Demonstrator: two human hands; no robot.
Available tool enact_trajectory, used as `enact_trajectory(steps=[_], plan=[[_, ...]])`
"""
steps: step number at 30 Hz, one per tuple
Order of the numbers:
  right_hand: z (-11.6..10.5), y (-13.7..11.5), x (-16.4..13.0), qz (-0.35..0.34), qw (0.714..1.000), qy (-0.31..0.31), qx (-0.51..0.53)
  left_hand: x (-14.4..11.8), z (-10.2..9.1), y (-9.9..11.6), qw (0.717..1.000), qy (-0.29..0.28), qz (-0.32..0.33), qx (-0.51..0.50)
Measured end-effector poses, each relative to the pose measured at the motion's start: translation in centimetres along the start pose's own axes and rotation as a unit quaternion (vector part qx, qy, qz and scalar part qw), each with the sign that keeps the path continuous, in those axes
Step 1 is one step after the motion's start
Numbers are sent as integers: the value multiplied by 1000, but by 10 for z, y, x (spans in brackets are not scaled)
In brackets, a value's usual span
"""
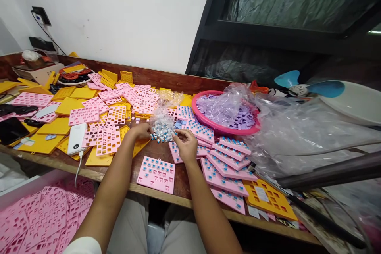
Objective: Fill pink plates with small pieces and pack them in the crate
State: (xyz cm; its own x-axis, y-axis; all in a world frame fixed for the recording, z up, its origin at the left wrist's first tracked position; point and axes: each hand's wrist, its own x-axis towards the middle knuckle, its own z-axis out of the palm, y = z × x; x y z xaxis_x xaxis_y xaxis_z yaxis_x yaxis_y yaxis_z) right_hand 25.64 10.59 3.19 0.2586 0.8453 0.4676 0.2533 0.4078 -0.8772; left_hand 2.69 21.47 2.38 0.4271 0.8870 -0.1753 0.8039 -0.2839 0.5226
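Note:
A clear plastic bag [163, 113] lies on the table with a heap of small blue-and-white key switches [162, 131] spilling from its mouth. At the heap's left edge is my left hand [142, 131], its fingers bent together; what they hold is hidden. My right hand [187, 143] is at the right edge, thumb and forefinger pinched on what looks like one switch. Nearer me, a pink keyboard plate [160, 182] lies flat by the table edge. Blue switches fill its upper rows, while several lower sockets are bare.
Pink plates with switches [224, 172] are stacked on the right, below a pink basket [228, 127] of purple pieces. Yellow panels [56, 127], pink grid plates and a white power bank [76, 139] crowd the left. A bin of pink plates [44, 214] stands lower left.

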Motion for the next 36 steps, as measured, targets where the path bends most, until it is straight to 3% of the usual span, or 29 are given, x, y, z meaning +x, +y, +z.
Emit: enact_trajectory(steps=[6, 10, 16, 21, 29, 36], plan=[[-10, -25, -5, 2, 1000, -18, -13, 1, 2, -2, 997, -19, 38, -63], [-34, -42, -40, -4, 997, -58, -42, 3, 4, 0, 994, -18, 56, -89], [-60, -25, -103, 29, 981, -154, -119, 4, 18, 21, 989, -51, 79, -117], [-56, -17, -113, 10, 976, -171, -138, -14, 24, 45, 987, -47, 108, -110], [-53, -23, -115, -40, 950, -199, -238, -70, 36, 42, 979, 44, 170, -104], [-47, -42, -139, -135, 864, -221, -432, -136, 55, 44, 940, 230, 159, -194]])
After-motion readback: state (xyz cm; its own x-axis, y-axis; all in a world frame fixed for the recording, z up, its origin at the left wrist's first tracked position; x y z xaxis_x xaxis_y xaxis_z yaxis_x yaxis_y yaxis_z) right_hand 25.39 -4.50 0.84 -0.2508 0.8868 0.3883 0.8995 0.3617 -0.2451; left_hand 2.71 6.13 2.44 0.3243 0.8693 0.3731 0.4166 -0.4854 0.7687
